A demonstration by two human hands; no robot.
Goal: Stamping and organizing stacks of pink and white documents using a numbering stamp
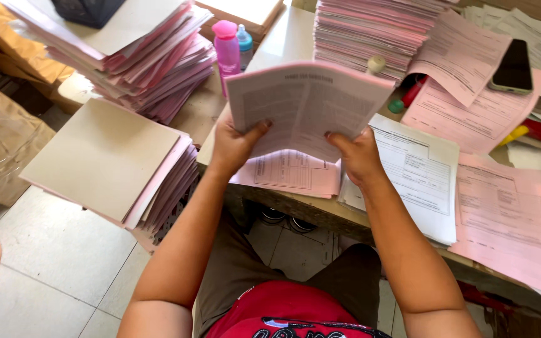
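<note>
**Both hands hold up a bundle of pink forms over the desk edge**

The desk (295,209) runs beneath and beyond the grip, its top covered with paper. The largest thing near the hold is the beige-topped pile of pink sheets (104,156), down and to the left of the left hand, with a taller slanting pile of pink papers (151,59) above it, further to the left. Up and to the right of the grip stands a thick stack of pink forms (361,31). Right of the right hand lies a white printed form (417,175), and beyond that loose pink sheets (502,216) spread to the desk's far right.

The bundle of pink forms (305,103) is raised and tilted toward the camera, held between both hands above the near edge of the desk. The left hand (233,147) pinches its lower left corner, thumb laid across the front and the other fingers hidden behind. The right hand (358,156) clamps the lower right edge the same way, thumb on the front.

Directly under the grip a pink sheet (289,172) lies flat on the desk. Just above the left hand stand a pink bottle (226,47) and a smaller blue-capped bottle (245,44), touching each other. A dark phone (513,66) rests on papers well to the upper right.
</note>
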